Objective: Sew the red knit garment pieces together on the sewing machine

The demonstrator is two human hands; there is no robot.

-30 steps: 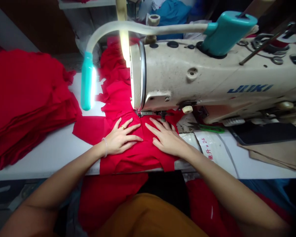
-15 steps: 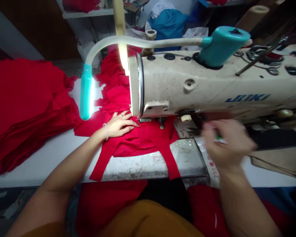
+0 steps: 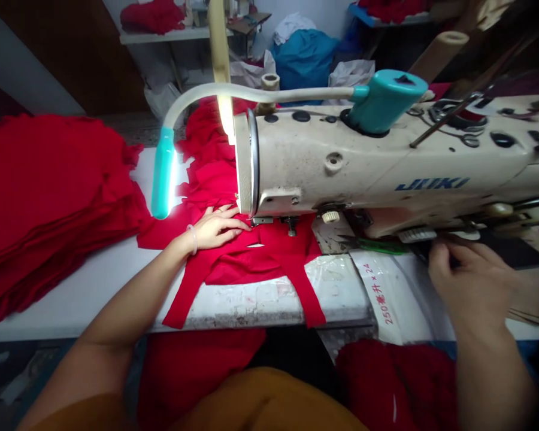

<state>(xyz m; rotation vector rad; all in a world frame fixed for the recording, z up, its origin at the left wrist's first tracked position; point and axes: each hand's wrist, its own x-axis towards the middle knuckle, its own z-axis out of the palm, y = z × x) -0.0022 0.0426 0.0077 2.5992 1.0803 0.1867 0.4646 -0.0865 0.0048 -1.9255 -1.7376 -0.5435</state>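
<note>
My left hand (image 3: 216, 229) lies flat with fingers spread on a red fabric garment piece (image 3: 247, 266), beside the needle area of a sewing machine (image 3: 323, 158). Two red strips of the piece hang toward the front edge. A thin white sliver (image 3: 255, 245) shows on the cloth. Over at the right, my right hand (image 3: 474, 281) has its fingers curled in below the machine arm, near a pale lever (image 3: 460, 235); what its fingertips hold is hidden. Green-handled thread snips (image 3: 381, 245) lie on the machine bed, left of that hand.
A tall stack of red fabric pieces (image 3: 49, 197) stands on the left of the table. A lit teal lamp (image 3: 162, 179) bends down beside the machine head. Printed white plastic (image 3: 377, 293) covers the table's front right. More red cloth (image 3: 395, 377) lies below the edge.
My right hand has moved right, from beside the green snips to below the machine arm, leaving the snips in full view. The view has shifted slightly; my left hand stays on the fabric.
</note>
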